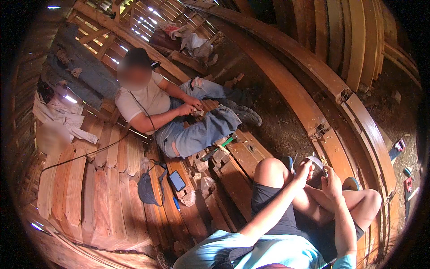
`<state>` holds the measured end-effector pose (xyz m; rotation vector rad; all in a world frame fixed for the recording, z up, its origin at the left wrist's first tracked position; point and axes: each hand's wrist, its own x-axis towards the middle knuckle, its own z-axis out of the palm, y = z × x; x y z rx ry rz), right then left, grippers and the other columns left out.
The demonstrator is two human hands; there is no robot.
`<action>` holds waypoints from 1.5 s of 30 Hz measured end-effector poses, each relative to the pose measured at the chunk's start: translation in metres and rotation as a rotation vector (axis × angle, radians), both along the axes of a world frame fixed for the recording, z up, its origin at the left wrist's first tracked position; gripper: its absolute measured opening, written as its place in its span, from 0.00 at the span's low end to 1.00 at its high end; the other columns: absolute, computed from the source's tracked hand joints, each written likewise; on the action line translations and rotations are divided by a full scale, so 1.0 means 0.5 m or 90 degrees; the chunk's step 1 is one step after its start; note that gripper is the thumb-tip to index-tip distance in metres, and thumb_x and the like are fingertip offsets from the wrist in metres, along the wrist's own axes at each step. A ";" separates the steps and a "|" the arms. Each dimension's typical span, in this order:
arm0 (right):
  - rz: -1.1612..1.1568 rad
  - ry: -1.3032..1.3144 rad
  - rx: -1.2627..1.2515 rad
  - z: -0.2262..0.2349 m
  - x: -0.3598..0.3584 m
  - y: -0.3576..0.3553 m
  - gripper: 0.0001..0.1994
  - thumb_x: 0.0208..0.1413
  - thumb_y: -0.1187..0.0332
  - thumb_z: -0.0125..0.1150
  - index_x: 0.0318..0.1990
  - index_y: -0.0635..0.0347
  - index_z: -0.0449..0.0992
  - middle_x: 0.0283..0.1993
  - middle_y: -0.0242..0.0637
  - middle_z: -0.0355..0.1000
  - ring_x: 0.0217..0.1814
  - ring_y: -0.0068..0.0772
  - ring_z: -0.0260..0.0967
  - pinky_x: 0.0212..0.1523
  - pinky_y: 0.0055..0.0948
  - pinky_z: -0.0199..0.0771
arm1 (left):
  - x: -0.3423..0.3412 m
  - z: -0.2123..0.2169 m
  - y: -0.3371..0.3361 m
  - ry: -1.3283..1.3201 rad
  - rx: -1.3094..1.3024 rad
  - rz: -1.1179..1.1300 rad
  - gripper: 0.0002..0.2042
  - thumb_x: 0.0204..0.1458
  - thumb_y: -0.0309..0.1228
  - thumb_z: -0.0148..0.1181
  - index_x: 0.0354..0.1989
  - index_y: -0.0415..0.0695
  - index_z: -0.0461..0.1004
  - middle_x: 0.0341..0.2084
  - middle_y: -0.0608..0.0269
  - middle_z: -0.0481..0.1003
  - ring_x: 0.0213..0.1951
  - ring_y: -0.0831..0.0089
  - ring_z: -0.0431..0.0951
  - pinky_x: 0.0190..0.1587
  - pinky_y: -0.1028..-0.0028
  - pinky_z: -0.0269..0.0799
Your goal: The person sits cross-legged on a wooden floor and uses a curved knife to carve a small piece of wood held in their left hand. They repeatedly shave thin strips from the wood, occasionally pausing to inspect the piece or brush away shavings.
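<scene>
Wooden plank floor [103, 179] under curved timber ribs [295, 89]. Beyond the raised knees [268, 170], seated co-worker [179, 112]; left of them, dark phone [177, 180]. Above them, both hands [319, 175] pinching a small pale piece [316, 160].

I note a light blue short-sleeved shirt [251, 249], dark shorts [268, 201], blue-soled sandals [351, 183], both forearms bare.
</scene>
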<state>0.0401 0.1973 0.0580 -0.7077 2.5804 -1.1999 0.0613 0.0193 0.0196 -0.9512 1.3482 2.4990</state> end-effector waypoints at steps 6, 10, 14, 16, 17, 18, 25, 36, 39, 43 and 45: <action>0.000 -0.043 0.028 -0.001 0.008 -0.008 0.21 0.51 0.73 0.55 0.54 0.59 0.63 0.48 0.56 0.71 0.50 0.59 0.69 0.48 0.48 0.70 | 0.010 0.005 -0.004 0.009 -0.008 0.014 0.06 0.59 0.37 0.48 0.31 0.53 0.66 0.19 0.75 0.68 0.15 0.86 0.64 0.15 0.85 0.61; -0.040 -0.140 -0.113 -0.041 -0.018 -0.003 0.17 0.52 0.70 0.60 0.49 0.62 0.67 0.38 0.47 0.74 0.38 0.44 0.75 0.36 0.38 0.74 | -0.014 0.020 0.002 -0.026 -0.043 0.024 0.06 0.57 0.35 0.51 0.31 0.49 0.67 0.17 0.72 0.67 0.13 0.84 0.63 0.13 0.84 0.60; -0.084 -0.340 -0.459 0.133 -0.045 -0.014 0.11 0.59 0.68 0.56 0.46 0.60 0.66 0.32 0.27 0.64 0.25 0.16 0.59 0.19 0.18 0.57 | 0.008 0.070 -0.020 0.016 0.069 0.147 0.04 0.55 0.30 0.52 0.34 0.44 0.66 0.14 0.75 0.59 0.13 0.85 0.56 0.14 0.83 0.55; -0.099 -0.119 -0.579 0.303 -0.026 -0.029 0.10 0.61 0.68 0.54 0.48 0.56 0.64 0.35 0.27 0.63 0.27 0.17 0.59 0.23 0.19 0.60 | 0.030 0.042 -0.056 -0.015 0.071 0.209 0.07 0.59 0.34 0.50 0.35 0.44 0.65 0.15 0.75 0.59 0.14 0.86 0.56 0.15 0.83 0.54; -0.121 0.002 -0.717 0.254 -0.043 -0.024 0.10 0.61 0.68 0.53 0.48 0.56 0.64 0.35 0.32 0.66 0.28 0.24 0.64 0.24 0.25 0.64 | 0.020 0.050 -0.050 -0.021 0.056 0.223 0.07 0.59 0.36 0.50 0.34 0.46 0.65 0.15 0.76 0.59 0.14 0.85 0.56 0.15 0.83 0.55; -0.172 0.045 -0.572 0.129 -0.060 -0.030 0.10 0.61 0.67 0.53 0.48 0.57 0.64 0.34 0.39 0.69 0.29 0.34 0.67 0.27 0.33 0.67 | 0.006 0.057 -0.034 -0.020 0.037 0.236 0.08 0.60 0.37 0.50 0.34 0.47 0.65 0.15 0.76 0.60 0.13 0.85 0.56 0.16 0.82 0.55; -0.300 -0.092 -0.152 0.009 -0.109 -0.078 0.14 0.59 0.61 0.53 0.37 0.65 0.64 0.27 0.59 0.71 0.30 0.64 0.69 0.31 0.51 0.67 | -0.014 0.013 -0.024 -0.064 0.019 0.259 0.08 0.59 0.38 0.49 0.28 0.53 0.67 0.13 0.77 0.62 0.11 0.86 0.58 0.12 0.83 0.52; -0.089 -0.048 0.049 -0.016 -0.047 0.007 0.10 0.54 0.66 0.58 0.36 0.65 0.71 0.26 0.53 0.72 0.30 0.55 0.72 0.31 0.45 0.69 | -0.001 -0.025 -0.017 -0.040 -0.087 0.159 0.09 0.59 0.40 0.50 0.32 0.49 0.70 0.15 0.75 0.65 0.12 0.86 0.61 0.12 0.84 0.57; -0.125 -0.115 0.024 -0.047 -0.046 0.000 0.09 0.54 0.68 0.57 0.37 0.65 0.70 0.31 0.55 0.73 0.37 0.55 0.74 0.35 0.43 0.70 | 0.004 -0.041 -0.009 -0.005 -0.135 0.113 0.10 0.59 0.41 0.50 0.32 0.49 0.71 0.16 0.75 0.66 0.13 0.87 0.62 0.13 0.85 0.58; -0.153 -0.079 0.103 -0.126 -0.032 -0.003 0.11 0.53 0.66 0.56 0.37 0.65 0.72 0.31 0.55 0.74 0.40 0.56 0.74 0.39 0.44 0.72 | -0.010 -0.077 0.015 -0.029 -0.262 -0.118 0.13 0.61 0.44 0.46 0.32 0.49 0.70 0.14 0.75 0.63 0.14 0.86 0.60 0.12 0.82 0.55; -0.171 -0.060 0.141 -0.126 -0.020 -0.006 0.12 0.52 0.65 0.55 0.37 0.66 0.72 0.32 0.55 0.74 0.40 0.56 0.74 0.41 0.45 0.72 | -0.003 -0.119 0.031 0.070 -0.284 -0.191 0.12 0.61 0.42 0.48 0.34 0.48 0.69 0.15 0.75 0.62 0.14 0.85 0.59 0.13 0.81 0.54</action>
